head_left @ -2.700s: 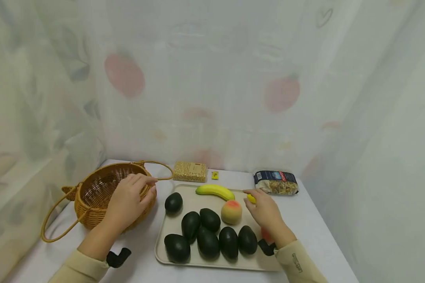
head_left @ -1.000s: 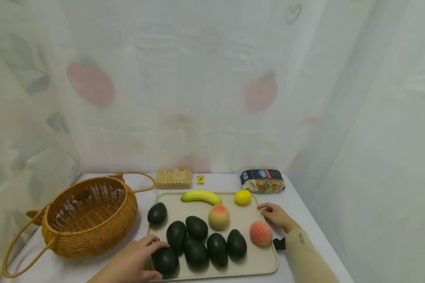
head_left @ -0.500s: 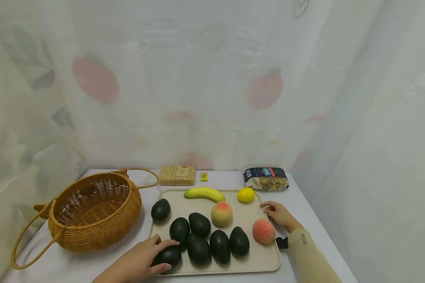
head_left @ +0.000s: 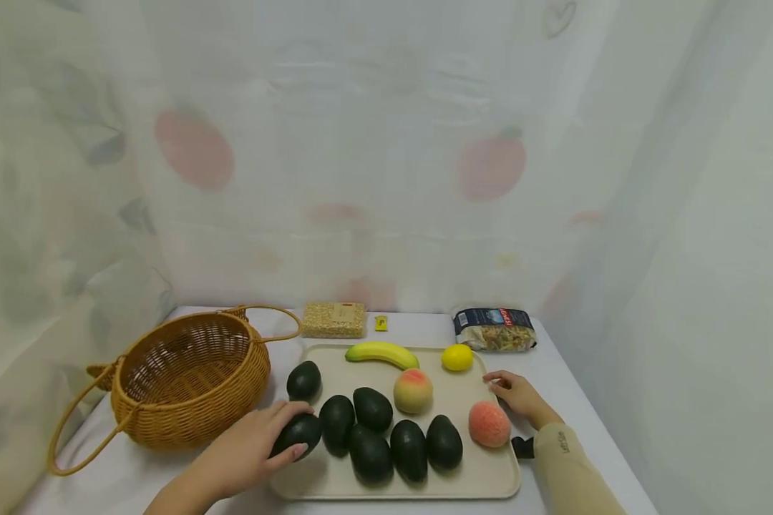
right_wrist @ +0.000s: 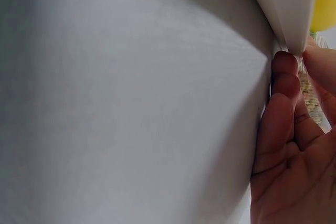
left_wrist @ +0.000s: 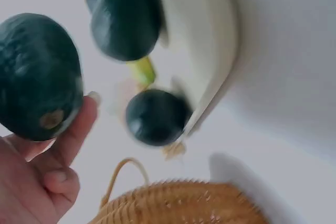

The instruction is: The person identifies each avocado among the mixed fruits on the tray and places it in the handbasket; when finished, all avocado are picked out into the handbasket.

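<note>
My left hand (head_left: 248,447) grips a dark green avocado (head_left: 298,435), lifted over the tray's near left corner. In the left wrist view the avocado (left_wrist: 39,77) sits against the fingers, its stem end showing. My right hand (head_left: 522,399) pinches the right rim of the beige tray (head_left: 425,493); in the right wrist view its fingers (right_wrist: 278,119) curl at the rim's outer side, the thumb side over it. Several more avocados (head_left: 370,454) lie on the tray, one alone (head_left: 304,380) at its left edge.
The tray also bears a banana (head_left: 383,352), a lemon (head_left: 457,357), a yellow peach (head_left: 414,392) and a pink peach (head_left: 489,424). Left of it stands a wicker basket (head_left: 200,415) with raised handles. Behind are a grain pack (head_left: 333,320), a small yellow packet (head_left: 381,323) and a pasta bag (head_left: 496,330).
My left hand has gone from near the basket to the near left avocado, taken hold of it and raised it. My right hand has moved from beside the lemon to the tray's right rim.
</note>
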The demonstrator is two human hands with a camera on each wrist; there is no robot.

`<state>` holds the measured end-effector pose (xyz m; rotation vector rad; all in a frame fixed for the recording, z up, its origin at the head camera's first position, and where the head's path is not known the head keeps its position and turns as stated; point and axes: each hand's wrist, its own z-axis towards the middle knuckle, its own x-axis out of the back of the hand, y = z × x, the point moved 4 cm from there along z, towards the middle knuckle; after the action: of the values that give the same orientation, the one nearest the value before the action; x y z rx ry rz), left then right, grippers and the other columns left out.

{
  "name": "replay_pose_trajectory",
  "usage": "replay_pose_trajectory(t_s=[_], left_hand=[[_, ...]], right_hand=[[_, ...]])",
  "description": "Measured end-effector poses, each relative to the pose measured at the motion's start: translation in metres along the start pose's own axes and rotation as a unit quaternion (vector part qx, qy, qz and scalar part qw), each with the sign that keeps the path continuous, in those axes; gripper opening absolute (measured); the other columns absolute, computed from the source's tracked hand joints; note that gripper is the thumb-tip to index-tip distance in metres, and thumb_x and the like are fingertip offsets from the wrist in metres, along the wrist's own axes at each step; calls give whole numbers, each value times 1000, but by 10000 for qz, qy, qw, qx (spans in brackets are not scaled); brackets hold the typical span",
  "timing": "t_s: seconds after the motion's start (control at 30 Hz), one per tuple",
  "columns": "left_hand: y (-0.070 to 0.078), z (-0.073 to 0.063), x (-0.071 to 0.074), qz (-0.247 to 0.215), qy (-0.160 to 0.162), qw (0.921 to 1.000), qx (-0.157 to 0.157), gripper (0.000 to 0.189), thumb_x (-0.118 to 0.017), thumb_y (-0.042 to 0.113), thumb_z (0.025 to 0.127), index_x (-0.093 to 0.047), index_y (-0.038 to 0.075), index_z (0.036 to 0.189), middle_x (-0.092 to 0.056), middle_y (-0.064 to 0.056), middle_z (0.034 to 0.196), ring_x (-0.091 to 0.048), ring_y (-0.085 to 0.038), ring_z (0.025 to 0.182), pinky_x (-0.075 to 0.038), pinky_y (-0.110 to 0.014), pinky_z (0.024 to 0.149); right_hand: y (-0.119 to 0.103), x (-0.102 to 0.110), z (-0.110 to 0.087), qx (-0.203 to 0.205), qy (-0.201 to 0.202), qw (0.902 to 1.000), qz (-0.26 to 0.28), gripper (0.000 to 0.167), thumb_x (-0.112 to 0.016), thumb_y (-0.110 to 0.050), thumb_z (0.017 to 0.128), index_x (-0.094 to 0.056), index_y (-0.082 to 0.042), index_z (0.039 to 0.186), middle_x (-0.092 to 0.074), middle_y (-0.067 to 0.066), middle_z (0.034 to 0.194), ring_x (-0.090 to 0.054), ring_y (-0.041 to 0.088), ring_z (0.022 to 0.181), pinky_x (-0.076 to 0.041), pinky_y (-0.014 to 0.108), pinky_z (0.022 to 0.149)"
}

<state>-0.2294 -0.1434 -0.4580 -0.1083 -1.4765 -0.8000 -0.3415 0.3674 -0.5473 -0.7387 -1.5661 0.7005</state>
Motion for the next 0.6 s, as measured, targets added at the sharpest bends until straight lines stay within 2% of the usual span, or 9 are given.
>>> replay_pose_trajectory(t_s=[0.07, 0.23, 0.33, 0.47, 0.6], left_hand=[[1, 1, 11, 108, 223, 9997, -38, 51, -54, 67, 101, -52, 38, 143, -60, 9, 126, -64, -19, 106, -53, -51, 88], [-2, 2, 42, 493, 603, 9968, -180, 45, -56, 54, 106, -50, 44, 149, -55, 12, 117, -59, -13, 101, -52, -49, 87], [-6, 0, 61, 639, 829, 9943, -220, 44, -60, 43, 107, -52, 41, 150, -55, 11, 116, -58, -13, 98, -51, -49, 84], [-16, -4, 80, 570, 998, 9934, -43, 45, -60, 38, 108, -51, 30, 151, -58, 2, 123, -63, -25, 107, -51, -55, 89], [-28, -4, 99, 494, 974, 9937, 244, 52, -60, 41, 108, -44, 22, 154, -59, -10, 132, -63, -41, 117, -49, -63, 95]], right_hand=[[2, 2, -1, -42, 13, 10000, -57, 23, -64, -10, 105, -70, -2, 126, -64, 8, 96, -52, 20, 87, -44, 33, 78], [1, 6, -3, 15, -3, 10000, -83, 24, -65, -10, 104, -70, -2, 126, -63, 9, 95, -52, 21, 87, -43, 35, 78], [0, 6, -2, 56, -32, 9999, -87, 24, -65, -10, 104, -70, -2, 126, -62, 8, 93, -51, 22, 86, -43, 35, 77], [-1, 4, -1, 23, -60, 10000, -52, 24, -65, -10, 104, -70, -2, 126, -61, 7, 92, -51, 21, 85, -43, 35, 76], [1, 3, 0, -20, -33, 10000, 28, 24, -66, -10, 104, -70, -1, 126, -60, 7, 91, -50, 21, 84, -43, 34, 75]])
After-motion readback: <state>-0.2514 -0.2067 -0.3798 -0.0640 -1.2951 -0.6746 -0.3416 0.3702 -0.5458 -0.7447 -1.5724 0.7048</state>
